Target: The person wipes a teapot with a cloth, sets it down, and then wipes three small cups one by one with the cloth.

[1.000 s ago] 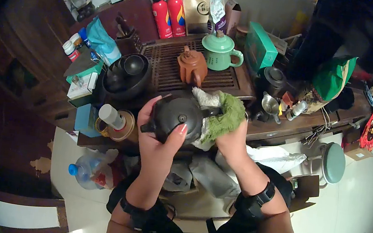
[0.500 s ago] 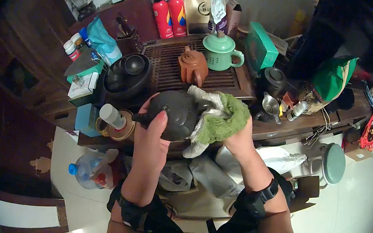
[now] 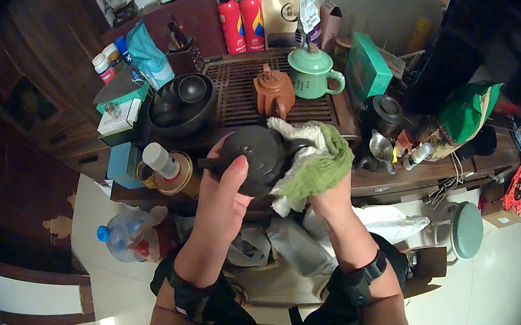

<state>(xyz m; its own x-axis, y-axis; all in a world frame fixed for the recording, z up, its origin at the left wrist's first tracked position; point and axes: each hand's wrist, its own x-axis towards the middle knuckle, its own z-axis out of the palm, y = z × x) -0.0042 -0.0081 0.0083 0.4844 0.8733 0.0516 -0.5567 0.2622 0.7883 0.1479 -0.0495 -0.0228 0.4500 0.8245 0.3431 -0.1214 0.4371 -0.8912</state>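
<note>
A dark teapot (image 3: 259, 165) is held in the air in front of the slatted tea tray (image 3: 228, 83). My left hand (image 3: 229, 188) grips it, thumb pressed on the top near the lid, with the spout pointing left. My right hand (image 3: 335, 195) is wrapped in a green and white cloth (image 3: 322, 170), its fingers hidden underneath. The cloth lies against the teapot's right side, around the handle. Just behind the dark pot, a reddish-brown teapot (image 3: 274, 92) and a light green lidded mug (image 3: 311, 74) stand on the tray.
Left of the tray sits a black bowl (image 3: 182, 109) with smaller bowls inside. A white-capped jar (image 3: 162, 161) is near the front edge. To the right are a dark canister (image 3: 384, 113) and a small metal pitcher (image 3: 381, 147). A large plastic bottle (image 3: 129, 237) stands on the floor.
The teapot and both hands have shifted slightly, the pot a little to the right. The cloth has changed its folds against the pot's right side. The whole view has moved a little.
</note>
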